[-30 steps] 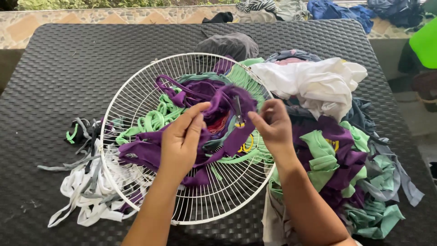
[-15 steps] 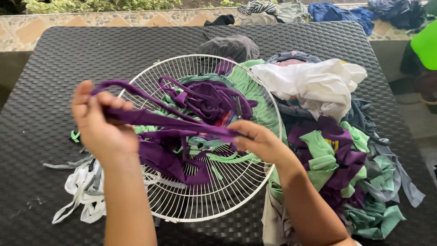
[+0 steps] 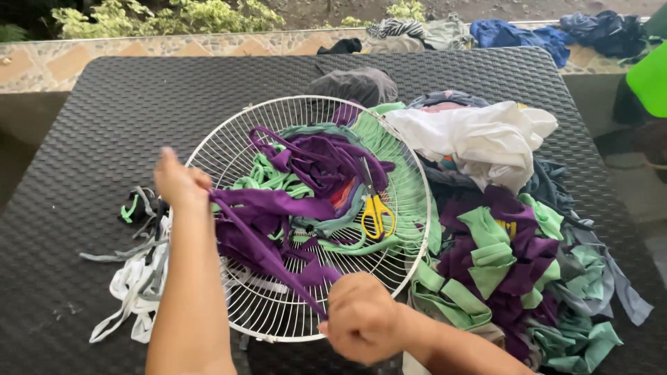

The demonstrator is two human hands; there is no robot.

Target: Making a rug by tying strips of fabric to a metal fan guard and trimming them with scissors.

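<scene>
Head view: both hands stretch a purple fabric strip (image 3: 267,253).
Left hand (image 3: 179,182) at nine o'clock and right hand (image 3: 361,325) at six both clench it over the white wire fan guard (image 3: 229,149), which holds yellow scissors (image 3: 377,214).

Matt purple cloth strip (image 3: 267,253), glossy white wire grille (image 3: 278,312), textured table (image 3: 104,104)

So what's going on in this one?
A person is pulling a purple fabric strip taut between both hands over a round white wire fan guard on a dark woven table. The left hand grips one end, the right hand the other. Yellow-handled scissors lie in the guard among purple and green strips; more cut fabric is piled to the right.
</scene>
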